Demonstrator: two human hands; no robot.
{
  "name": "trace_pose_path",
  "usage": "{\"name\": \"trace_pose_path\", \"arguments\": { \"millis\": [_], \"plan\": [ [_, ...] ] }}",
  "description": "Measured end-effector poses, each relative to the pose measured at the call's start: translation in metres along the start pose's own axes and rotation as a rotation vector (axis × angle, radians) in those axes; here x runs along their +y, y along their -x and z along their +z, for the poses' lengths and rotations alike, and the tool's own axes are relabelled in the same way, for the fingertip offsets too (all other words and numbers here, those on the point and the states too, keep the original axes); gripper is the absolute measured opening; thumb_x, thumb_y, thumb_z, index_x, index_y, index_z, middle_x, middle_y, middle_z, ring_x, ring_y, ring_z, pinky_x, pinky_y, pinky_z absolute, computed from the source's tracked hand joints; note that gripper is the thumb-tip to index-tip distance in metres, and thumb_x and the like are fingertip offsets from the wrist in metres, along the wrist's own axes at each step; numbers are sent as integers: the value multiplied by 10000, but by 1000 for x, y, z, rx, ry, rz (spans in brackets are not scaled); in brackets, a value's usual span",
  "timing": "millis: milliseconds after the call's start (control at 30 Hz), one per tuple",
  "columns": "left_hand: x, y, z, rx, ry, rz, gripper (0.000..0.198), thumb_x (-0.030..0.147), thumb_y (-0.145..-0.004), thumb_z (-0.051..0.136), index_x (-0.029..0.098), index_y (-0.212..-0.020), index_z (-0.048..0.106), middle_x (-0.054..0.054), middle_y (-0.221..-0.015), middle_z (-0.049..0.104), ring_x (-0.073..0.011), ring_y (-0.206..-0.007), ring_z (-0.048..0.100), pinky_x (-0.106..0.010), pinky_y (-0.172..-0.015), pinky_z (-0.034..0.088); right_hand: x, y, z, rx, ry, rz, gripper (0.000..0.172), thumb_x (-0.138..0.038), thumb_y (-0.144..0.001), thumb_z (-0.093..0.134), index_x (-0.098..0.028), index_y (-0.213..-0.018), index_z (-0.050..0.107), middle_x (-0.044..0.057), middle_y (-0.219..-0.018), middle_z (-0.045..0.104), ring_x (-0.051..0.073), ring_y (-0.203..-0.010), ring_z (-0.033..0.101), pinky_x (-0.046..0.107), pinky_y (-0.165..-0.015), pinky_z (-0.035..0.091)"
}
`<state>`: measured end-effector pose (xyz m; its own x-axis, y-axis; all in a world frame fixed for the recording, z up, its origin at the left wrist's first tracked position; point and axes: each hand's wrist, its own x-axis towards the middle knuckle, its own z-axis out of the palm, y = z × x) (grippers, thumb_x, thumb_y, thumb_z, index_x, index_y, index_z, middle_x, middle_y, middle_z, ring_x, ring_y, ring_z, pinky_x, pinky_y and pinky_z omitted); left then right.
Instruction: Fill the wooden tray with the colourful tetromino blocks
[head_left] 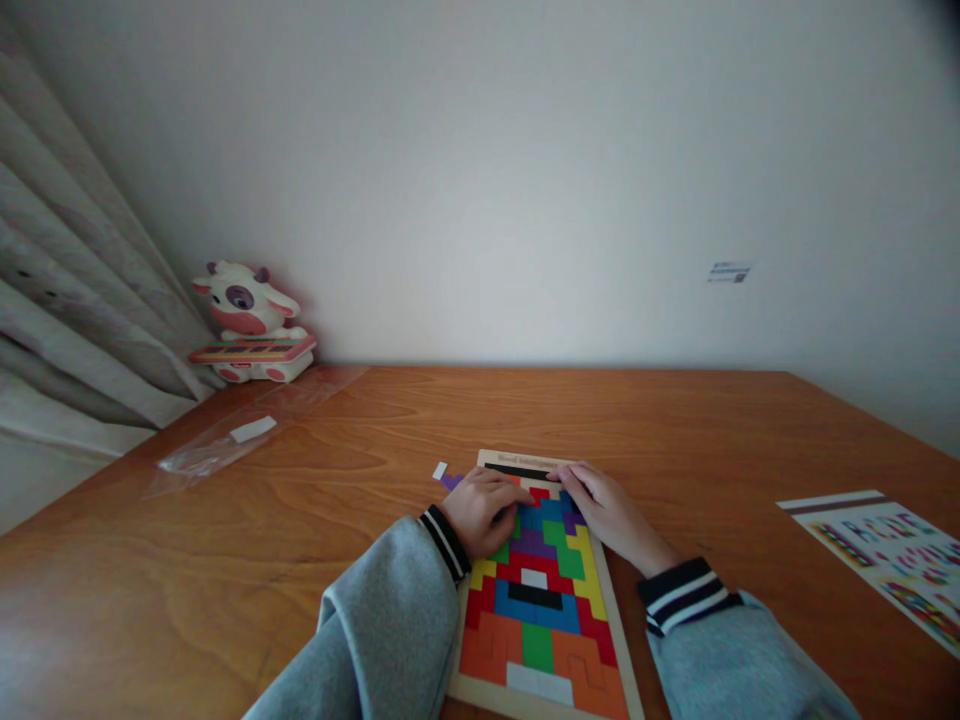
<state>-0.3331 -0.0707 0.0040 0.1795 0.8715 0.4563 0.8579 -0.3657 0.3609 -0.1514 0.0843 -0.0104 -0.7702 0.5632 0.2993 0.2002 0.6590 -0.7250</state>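
Observation:
A wooden tetris puzzle board lies flat on the table in front of me, filled with coloured block pieces. My left hand rests over its upper left part, index finger stretched across the pieces and thumb apart below. At the upper right corner lies my right hand, its fingers extended near a black strip at the top; nothing is visibly held in either hand. Just left of the board are a small white piece and a purple piece, the purple one partly hidden by my left hand.
A toy cow with a keyboard stands at the back left by the curtain. A clear plastic bag lies before it. On the right of the wooden table is a printed sheet. The wall bears a small label.

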Motion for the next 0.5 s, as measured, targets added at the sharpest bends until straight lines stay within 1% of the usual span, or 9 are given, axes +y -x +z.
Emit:
{"name": "trace_pose_path", "arguments": {
  "millis": [200,333,400,500],
  "plan": [
    [-3,1,2,-1,-7,28,313,136,-827,496,200,-1092,649,-64,-990,729,-220,-978,641,-378,-894,458,-3,1,0,25,-32,30,442,-526,-967,377,-225,-976,700,85,-1039,716,264,-1021,640,417,-938,481],
    [0,0,2,19,-9,41,303,123,-825,494,199,-1067,662,-61,-961,735,-218,-967,642,-371,-871,467,-4,0,0,21,-40,36,436,-516,-973,373,-222,-979,694,88,-1042,710,256,-1014,635,402,-927,485],
    [1,-1,0,55,-8,41,289,121,-832,494,199,-1055,661,-54,-953,735,-211,-960,642,-365,-870,473,-4,0,-1,41,-34,28,429,-512,-976,371,-229,-971,693,86,-1010,705,251,-978,634,390,-888,496],
    [-7,1,-9,150,-29,-2,270,134,-858,491,204,-1067,647,-58,-1006,722,-202,-983,635,-365,-894,481,-2,-1,-5,138,-32,43,418,-502,-978,366,-226,-958,680,87,-971,693,242,-938,633,372,-842,502]
  ]
}}
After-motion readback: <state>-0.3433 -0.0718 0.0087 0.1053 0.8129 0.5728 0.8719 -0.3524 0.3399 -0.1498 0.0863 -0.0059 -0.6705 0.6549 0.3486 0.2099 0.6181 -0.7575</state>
